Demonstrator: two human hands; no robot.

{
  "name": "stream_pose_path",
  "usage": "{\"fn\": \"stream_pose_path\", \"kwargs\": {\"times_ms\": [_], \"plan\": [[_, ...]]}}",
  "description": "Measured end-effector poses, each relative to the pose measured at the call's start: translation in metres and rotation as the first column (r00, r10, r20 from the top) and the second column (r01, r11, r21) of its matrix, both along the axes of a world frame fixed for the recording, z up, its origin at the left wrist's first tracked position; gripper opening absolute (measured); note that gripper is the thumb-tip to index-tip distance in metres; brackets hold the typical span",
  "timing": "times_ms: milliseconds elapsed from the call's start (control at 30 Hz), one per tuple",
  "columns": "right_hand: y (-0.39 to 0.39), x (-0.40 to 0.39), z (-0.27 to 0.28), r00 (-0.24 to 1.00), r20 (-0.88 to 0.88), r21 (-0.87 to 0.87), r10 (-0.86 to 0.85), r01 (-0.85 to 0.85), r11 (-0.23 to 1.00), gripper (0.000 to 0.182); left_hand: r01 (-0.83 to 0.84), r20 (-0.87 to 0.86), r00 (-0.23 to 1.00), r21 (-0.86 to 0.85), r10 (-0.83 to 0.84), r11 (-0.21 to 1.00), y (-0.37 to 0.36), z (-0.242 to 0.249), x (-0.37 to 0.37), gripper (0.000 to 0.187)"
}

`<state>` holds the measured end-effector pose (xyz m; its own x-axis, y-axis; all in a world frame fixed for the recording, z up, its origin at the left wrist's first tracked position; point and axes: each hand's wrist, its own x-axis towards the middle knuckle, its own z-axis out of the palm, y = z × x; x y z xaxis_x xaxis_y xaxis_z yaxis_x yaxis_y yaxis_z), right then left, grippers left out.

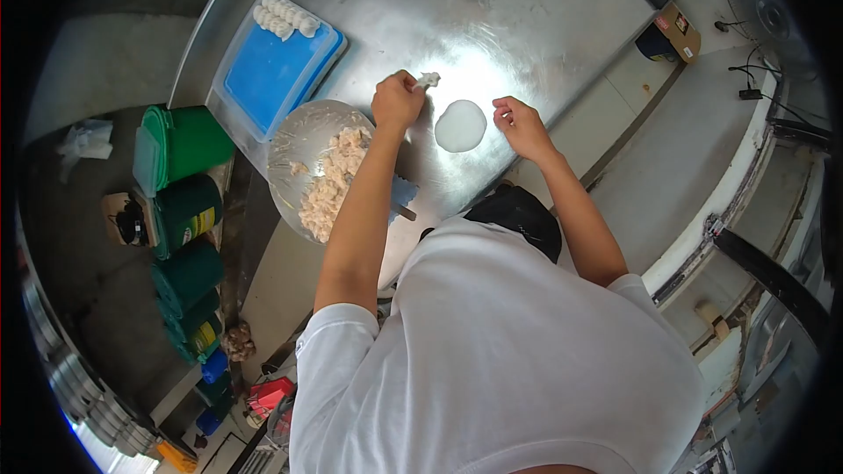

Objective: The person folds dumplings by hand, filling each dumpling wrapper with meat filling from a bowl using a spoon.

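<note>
My left hand (pixel 397 101) is closed around a small tool that carries a lump of pale filling (pixel 428 80) at its tip, held just above the metal table (pixel 492 9). A round white dough wrapper (pixel 460 125) lies flat on the table between my hands. My right hand (pixel 518 123) hovers at the wrapper's right edge, fingers loosely curled and holding nothing. A clear bowl (pixel 290 136) of chopped pale filling sits under my left forearm. Behind it is a blue tray (pixel 272 75) with a row of white folded dumplings (pixel 283 16) at its far end.
Green tins and a green lidded bucket (pixel 180 145) stand in a row left of the table. A cardboard box (pixel 680 31) and a fan (pixel 764 0) are at the upper right. A small blue item (pixel 404 189) lies by the bowl.
</note>
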<state>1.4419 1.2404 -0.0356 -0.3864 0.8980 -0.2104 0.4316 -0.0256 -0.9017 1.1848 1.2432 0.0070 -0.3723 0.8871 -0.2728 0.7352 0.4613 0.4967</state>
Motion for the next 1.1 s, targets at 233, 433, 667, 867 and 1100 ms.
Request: {"fn": "stream_pose_path", "kwargs": {"times_ms": [233, 433, 667, 867, 1100], "plan": [[-0.001, -0.009, -0.004, 1.000, -0.015, 0.022, 0.005, -0.004, 1.000, 0.024, -0.008, -0.237, 0.966, 0.381, 0.106, 0.925, -0.003, -0.004, -0.005, 0.028], [0.005, -0.019, -0.009, 0.995, 0.097, 0.099, 0.004, -0.013, 0.995, 0.020, 0.545, -0.098, 0.838, 0.116, -0.536, 0.830, -0.035, 0.003, 0.058, 0.033], [0.006, -0.015, -0.012, 0.996, 0.079, 0.076, 0.037, -0.043, 0.996, 0.024, 0.676, -0.240, 0.722, 0.047, -0.649, 0.735, -0.041, -0.013, 0.060, 0.048], [0.006, -0.017, -0.010, 0.996, 0.079, 0.097, 0.035, -0.043, 0.994, 0.023, 0.686, -0.223, 0.711, 0.010, -0.667, 0.727, -0.036, -0.009, 0.061, 0.038], [0.002, -0.034, 0.011, 0.930, 0.351, 0.214, 0.107, -0.191, 0.958, 0.024, 0.203, -0.043, 0.978, -0.043, -0.205, 0.978, -0.053, -0.012, 0.076, 0.021]]}}
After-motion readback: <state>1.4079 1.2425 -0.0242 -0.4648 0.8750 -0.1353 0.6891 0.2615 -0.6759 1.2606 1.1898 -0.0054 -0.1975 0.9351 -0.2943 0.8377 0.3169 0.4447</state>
